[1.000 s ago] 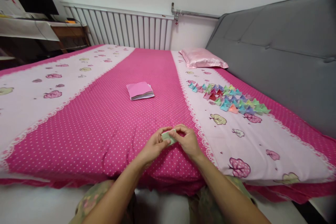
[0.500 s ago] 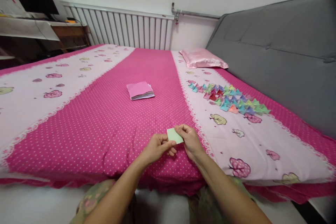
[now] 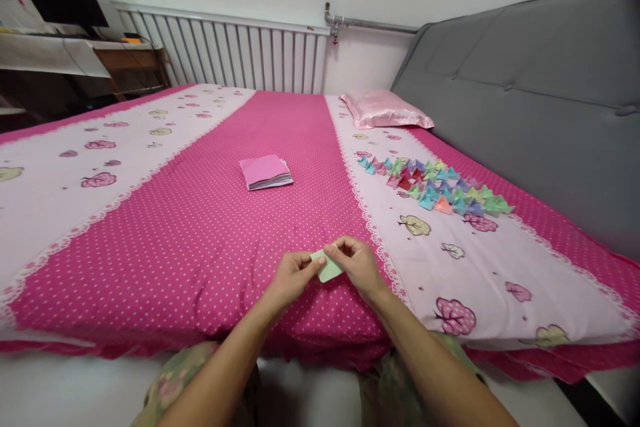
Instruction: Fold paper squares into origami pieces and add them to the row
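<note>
1. Green paper: partly folded, pinched between left hand and right hand, fingers closed on it.
2. Finished folded pieces: many, well beyond the right fingers.
3. Unfolded paper stack: remaining, well ahead of the fingers.

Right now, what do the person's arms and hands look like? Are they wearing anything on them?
Both arms are bare from the bottom of the picture up to the fingers, with no sleeves showing. The left hand and the right hand wear no gloves, and no rings, watch or bracelets can be seen. Fingernails look short and plain. Below the arms there is flowery green clothing.
</note>
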Motion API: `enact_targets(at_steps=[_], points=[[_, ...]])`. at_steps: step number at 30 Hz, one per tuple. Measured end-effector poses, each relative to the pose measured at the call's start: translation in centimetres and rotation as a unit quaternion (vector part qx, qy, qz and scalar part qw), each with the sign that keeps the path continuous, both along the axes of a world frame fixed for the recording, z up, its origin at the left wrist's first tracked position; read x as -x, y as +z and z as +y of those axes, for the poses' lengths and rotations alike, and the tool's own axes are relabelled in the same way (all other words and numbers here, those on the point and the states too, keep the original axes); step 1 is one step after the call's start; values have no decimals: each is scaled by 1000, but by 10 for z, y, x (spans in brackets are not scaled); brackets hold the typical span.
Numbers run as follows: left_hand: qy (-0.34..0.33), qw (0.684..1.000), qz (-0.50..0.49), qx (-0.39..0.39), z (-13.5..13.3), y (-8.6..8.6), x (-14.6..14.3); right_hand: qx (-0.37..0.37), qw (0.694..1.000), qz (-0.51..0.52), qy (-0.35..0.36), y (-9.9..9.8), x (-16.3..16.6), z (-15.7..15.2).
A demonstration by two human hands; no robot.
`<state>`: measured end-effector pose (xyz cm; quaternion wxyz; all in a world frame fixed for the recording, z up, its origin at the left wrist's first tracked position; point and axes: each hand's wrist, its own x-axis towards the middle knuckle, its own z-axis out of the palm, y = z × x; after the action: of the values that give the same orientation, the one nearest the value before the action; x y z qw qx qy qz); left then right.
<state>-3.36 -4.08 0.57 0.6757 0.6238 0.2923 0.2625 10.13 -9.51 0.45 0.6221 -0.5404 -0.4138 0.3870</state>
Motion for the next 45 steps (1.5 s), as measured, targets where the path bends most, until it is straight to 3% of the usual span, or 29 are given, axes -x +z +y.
enact_targets(at_steps=[4,9,17,22,34,45], points=[[-1,1000,-9,15,0,0,1,-1,1000,-27,1,-1,0,0],[9,999,-23,24,-1,2,-1,12,1000,21,8,-2,2,1],[102,991,-55,71,3,-2,-1,-4,997,62,35,-3,6,2],[98,987,-74,104,2,0,1,-5,996,89,30,-5,5,3],[122,992,-16,43,12,2,7,29,996,62,60,-6,2,1],[139,988,-30,58,7,5,8,35,993,53,99,-4,4,-1]])
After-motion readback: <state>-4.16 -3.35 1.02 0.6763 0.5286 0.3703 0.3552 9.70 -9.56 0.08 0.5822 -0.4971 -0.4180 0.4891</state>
